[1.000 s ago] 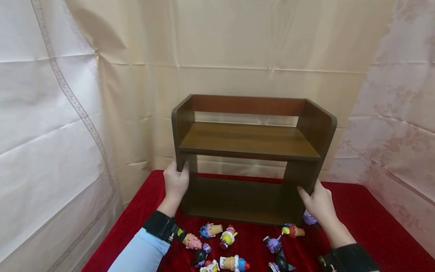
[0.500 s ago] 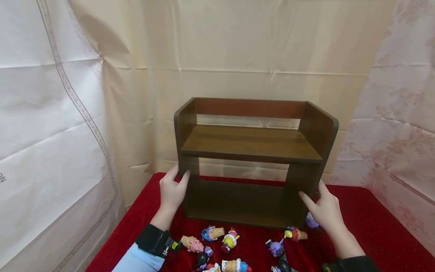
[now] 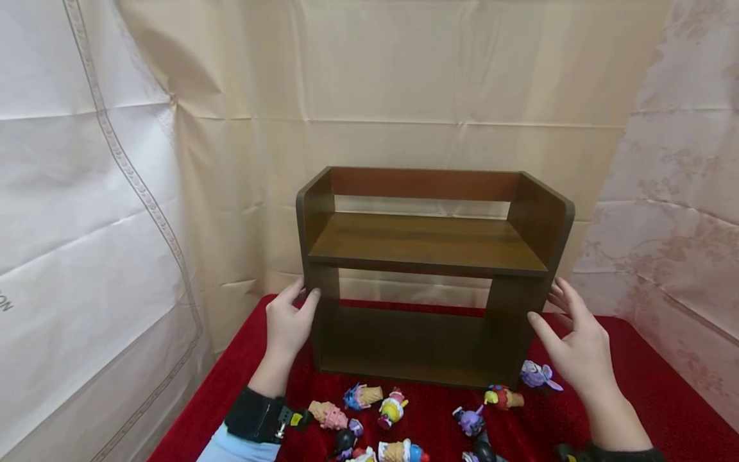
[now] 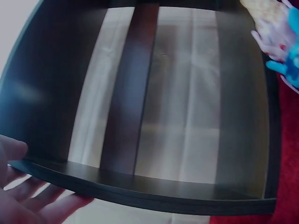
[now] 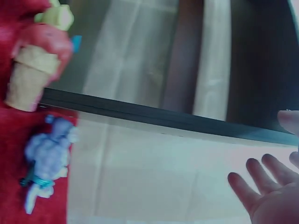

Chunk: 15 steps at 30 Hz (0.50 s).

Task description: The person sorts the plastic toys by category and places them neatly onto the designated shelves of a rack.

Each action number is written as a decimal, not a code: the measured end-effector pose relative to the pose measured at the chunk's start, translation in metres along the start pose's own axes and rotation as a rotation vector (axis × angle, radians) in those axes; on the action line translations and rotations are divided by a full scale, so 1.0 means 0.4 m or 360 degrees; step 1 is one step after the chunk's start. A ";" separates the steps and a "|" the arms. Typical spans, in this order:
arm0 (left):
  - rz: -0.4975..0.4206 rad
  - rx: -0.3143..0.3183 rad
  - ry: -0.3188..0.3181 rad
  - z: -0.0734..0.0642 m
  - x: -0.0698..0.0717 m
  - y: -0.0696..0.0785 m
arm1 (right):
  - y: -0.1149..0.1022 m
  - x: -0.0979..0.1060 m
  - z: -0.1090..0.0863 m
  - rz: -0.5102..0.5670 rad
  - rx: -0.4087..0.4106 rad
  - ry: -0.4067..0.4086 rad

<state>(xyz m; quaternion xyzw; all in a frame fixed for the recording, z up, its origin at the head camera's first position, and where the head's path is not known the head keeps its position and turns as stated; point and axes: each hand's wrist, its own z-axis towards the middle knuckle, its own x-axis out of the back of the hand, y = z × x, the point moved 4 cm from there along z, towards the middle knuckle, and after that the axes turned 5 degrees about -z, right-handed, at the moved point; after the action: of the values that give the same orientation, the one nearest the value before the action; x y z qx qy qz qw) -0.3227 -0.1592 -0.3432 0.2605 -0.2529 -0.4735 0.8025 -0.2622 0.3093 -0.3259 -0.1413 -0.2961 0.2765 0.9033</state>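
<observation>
A dark brown two-tier wooden shelf [image 3: 427, 239] stands upright on a red cloth. At its left side panel is my left hand [image 3: 285, 327], with the fingers along the outside and the thumb near the front edge. In the left wrist view, the left fingertips [image 4: 79, 200] reach behind that panel, and the thumb appears off its edge; contact is hard to tell. Spread and relaxed, my right hand [image 3: 583, 353] is beside the right panel, holding nothing. The right wrist view shows a gap between its fingers [image 5: 243, 186] and the panel.
Several small ice-cream-cone and animal figures lie before the shelf, among them a blue-topped cone [image 3: 362, 396], a pink-topped cone [image 3: 328, 415] and a red-topped cone [image 3: 503, 398]. A purple rabbit figure [image 3: 537, 375] lies by the right panel. A beige curtain [image 3: 404, 77] hangs behind.
Both hands held the shelf's side panels a second ago. The left grip has loosened; my right hand has let go and moved right, uncovering the purple rabbit figure. Over the last half second the shelf stays put.
</observation>
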 end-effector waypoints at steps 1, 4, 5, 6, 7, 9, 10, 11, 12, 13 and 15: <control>0.0016 0.0037 -0.0016 -0.002 0.001 0.002 | -0.004 0.009 -0.001 -0.0011 0.0009 0.0000; 0.0044 0.0138 -0.0072 -0.006 0.002 0.005 | -0.016 0.033 -0.002 -0.0064 0.0017 -0.0042; 0.0052 0.0171 -0.0092 -0.006 0.003 0.006 | -0.020 0.041 -0.003 -0.0089 0.0013 -0.0063; 0.0060 0.0203 -0.0113 -0.005 0.004 0.007 | -0.024 0.048 -0.002 -0.0111 0.0009 -0.0085; 0.0067 0.0228 -0.0134 -0.004 0.005 0.008 | -0.029 0.054 -0.003 -0.0132 0.0004 -0.0110; 0.0083 0.0272 -0.0172 -0.003 0.007 0.010 | -0.036 0.065 -0.003 -0.0162 -0.0006 -0.0163; 0.0092 0.0294 -0.0193 -0.002 0.009 0.011 | -0.040 0.069 -0.004 -0.0171 -0.0008 -0.0189; 0.0096 0.0311 -0.0211 -0.001 0.010 0.013 | -0.043 0.073 -0.004 -0.0178 -0.0008 -0.0220; 0.0100 0.0324 -0.0226 -0.001 0.011 0.014 | -0.046 0.075 -0.006 -0.0185 -0.0005 -0.0256; 0.0105 0.0337 -0.0240 0.000 0.012 0.015 | -0.047 0.077 -0.008 -0.0194 -0.0001 -0.0294; 0.0112 0.0359 -0.0268 0.000 0.011 0.016 | -0.049 0.078 -0.013 -0.0208 0.0020 -0.0369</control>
<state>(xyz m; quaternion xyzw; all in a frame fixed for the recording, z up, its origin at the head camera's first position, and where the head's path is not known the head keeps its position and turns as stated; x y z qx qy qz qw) -0.3167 -0.1607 -0.3385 0.2994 -0.3799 -0.4336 0.7602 -0.2299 0.3112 -0.3077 -0.0832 -0.4054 0.2334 0.8799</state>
